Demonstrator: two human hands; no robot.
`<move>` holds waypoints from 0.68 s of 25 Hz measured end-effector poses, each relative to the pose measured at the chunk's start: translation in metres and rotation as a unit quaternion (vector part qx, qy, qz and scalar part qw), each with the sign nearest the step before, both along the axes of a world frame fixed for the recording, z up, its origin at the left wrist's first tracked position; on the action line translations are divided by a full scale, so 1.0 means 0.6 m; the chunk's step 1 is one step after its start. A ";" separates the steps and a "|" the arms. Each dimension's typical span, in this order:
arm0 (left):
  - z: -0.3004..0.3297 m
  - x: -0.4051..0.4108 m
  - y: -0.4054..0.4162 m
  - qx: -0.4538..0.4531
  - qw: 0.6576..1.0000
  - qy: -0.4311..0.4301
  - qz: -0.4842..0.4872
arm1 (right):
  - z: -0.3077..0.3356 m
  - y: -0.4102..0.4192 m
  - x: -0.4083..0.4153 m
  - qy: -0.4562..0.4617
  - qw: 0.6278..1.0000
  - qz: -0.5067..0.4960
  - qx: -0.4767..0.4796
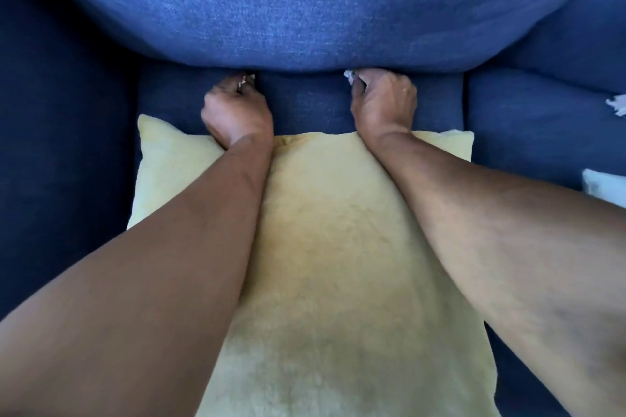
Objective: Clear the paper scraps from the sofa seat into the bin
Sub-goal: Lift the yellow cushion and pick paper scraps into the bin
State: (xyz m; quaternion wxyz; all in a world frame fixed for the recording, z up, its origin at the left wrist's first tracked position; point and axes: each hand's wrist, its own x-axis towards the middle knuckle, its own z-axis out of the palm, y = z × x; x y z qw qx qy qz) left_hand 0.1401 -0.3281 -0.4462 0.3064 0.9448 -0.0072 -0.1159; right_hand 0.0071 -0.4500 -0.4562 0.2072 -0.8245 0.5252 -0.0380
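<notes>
Blue sofa seat (305, 105): left hand (237, 115), right hand (384, 101) fisted around paper scraps (349, 76), arms outstretched.

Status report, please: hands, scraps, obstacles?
Left hand and right hand closed on scraps at seat back. White scrap remains far right. Yellow cushion under forearms. Bin unseen.

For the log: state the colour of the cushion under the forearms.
Pale yellow cushion, plain with no pattern; the head view shows it clearly.
</notes>
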 end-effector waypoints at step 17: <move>0.364 -0.125 0.157 -0.251 0.959 0.128 0.028 | 0.335 0.135 -0.110 -0.232 0.966 0.034 0.107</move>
